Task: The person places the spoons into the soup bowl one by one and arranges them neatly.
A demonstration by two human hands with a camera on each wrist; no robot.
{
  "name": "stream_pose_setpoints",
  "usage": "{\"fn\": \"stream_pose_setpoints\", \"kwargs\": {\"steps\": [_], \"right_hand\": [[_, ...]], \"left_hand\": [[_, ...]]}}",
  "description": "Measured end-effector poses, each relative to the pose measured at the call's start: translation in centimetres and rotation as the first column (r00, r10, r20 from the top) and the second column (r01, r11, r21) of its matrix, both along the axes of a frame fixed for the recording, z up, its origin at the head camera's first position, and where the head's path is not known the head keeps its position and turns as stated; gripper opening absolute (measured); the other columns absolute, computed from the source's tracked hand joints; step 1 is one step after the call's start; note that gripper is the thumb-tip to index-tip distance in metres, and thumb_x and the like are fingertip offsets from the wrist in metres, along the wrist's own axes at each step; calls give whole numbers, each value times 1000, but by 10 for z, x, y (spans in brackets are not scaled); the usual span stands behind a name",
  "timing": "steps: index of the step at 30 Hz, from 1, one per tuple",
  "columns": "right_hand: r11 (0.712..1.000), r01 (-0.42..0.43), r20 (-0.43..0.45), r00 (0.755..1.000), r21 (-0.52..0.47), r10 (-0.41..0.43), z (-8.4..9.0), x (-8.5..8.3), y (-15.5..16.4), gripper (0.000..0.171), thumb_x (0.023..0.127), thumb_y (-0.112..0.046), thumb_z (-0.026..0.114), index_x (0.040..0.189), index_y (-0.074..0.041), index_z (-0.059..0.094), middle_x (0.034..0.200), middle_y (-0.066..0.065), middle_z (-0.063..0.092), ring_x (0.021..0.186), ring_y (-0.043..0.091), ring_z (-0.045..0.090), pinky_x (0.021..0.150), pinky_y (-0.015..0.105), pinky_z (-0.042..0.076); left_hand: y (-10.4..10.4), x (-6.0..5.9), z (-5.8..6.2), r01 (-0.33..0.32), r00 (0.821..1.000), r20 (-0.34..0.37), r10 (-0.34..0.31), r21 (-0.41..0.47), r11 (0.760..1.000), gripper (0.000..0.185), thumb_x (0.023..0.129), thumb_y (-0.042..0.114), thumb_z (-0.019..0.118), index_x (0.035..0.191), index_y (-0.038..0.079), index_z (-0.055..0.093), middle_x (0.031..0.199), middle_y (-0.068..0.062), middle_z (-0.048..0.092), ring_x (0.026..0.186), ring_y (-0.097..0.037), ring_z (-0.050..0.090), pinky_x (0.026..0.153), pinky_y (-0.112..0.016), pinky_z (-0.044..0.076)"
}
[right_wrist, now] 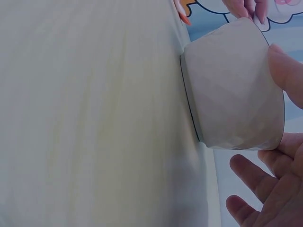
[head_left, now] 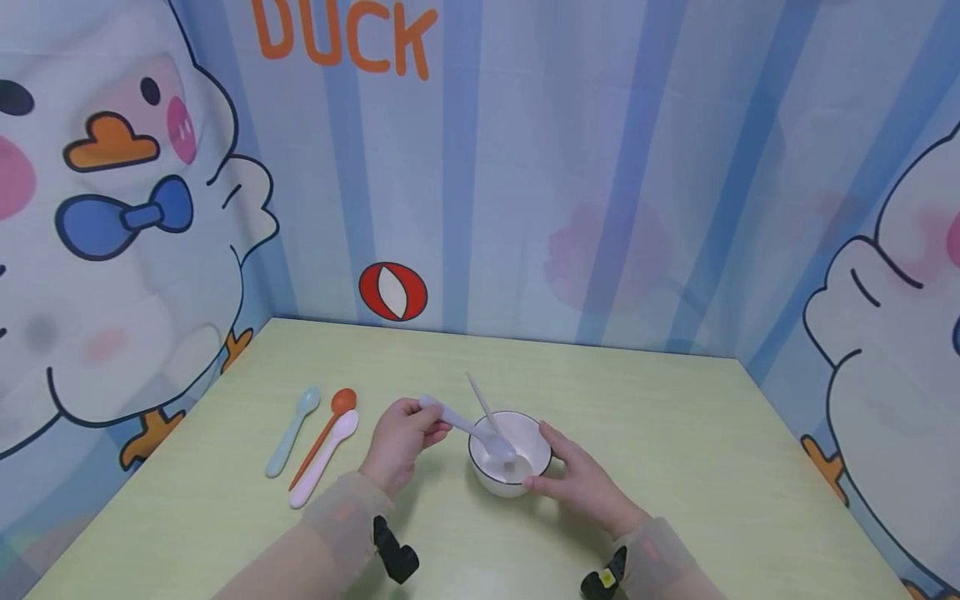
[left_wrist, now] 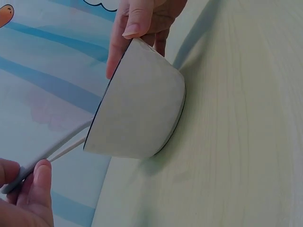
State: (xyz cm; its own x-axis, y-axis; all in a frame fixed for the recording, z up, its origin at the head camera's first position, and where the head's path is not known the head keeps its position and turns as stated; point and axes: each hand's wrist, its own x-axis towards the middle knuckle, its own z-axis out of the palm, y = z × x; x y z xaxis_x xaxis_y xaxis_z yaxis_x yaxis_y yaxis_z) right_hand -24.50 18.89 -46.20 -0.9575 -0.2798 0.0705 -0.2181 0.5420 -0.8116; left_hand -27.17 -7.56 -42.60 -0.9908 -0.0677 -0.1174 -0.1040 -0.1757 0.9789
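A white bowl (head_left: 489,482) with a dark rim stands on the table near its middle. My right hand (head_left: 581,483) grips its right side, with the thumb and fingers at the rim; the right wrist view shows the thumb over the bowl's (right_wrist: 236,90) edge and other fingers spread. My left hand (head_left: 396,443) pinches the handle end of a pale grey-lilac spoon (head_left: 459,421), whose head lies inside the bowl. A second slim pale handle (head_left: 480,395) leans in the bowl and sticks out at the back; its lower end cannot be made out clearly.
Left of my left hand lie a light blue spoon (head_left: 288,437), an orange spoon (head_left: 324,433) and a pale pink spoon (head_left: 322,467), side by side on the light yellow-green table (head_left: 645,408). A blue striped curtain (head_left: 510,167) with duck pictures hangs behind the table.
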Motion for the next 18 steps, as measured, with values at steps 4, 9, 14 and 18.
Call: {"fn": "stream_pose_setpoints", "kwargs": {"steps": [4,9,14,18], "right_hand": [[1000,1,-3,1000,-1,-1,-1,0,1,91,79,-33,79,150,-7,30,156,11,26,137,36,33,111,56,20],[1000,-3,-3,1000,1,3,-1,-1,1,92,78,-36,79,150,-7,29,156,11,26,137,36,33,111,57,20],[1000,-4,-2,1000,4,4,-2,-2,1,94,78,-38,79,151,-7,29,156,11,26,138,36,32,111,57,19],[1000,3,-1,1000,6,-3,-3,-2,1,93,78,-37,79,150,-8,30,156,11,26,137,36,33,111,57,20]], "left_hand": [[5,-1,-1,28,1000,12,-27,-33,999,25,95,12,60,112,-5,53,96,-16,64,78,-16,65,74,-25,55],[11,-5,-3,64,998,24,-63,-59,996,23,94,10,60,111,-6,53,94,-16,64,76,-15,65,74,-25,55],[14,-10,-6,96,995,37,-93,-106,990,25,94,11,61,111,-5,54,92,-16,65,77,-16,66,74,-26,56],[15,-14,-6,126,991,58,-118,-143,982,26,94,13,61,113,-4,55,94,-15,66,78,-16,66,75,-26,56]]}}
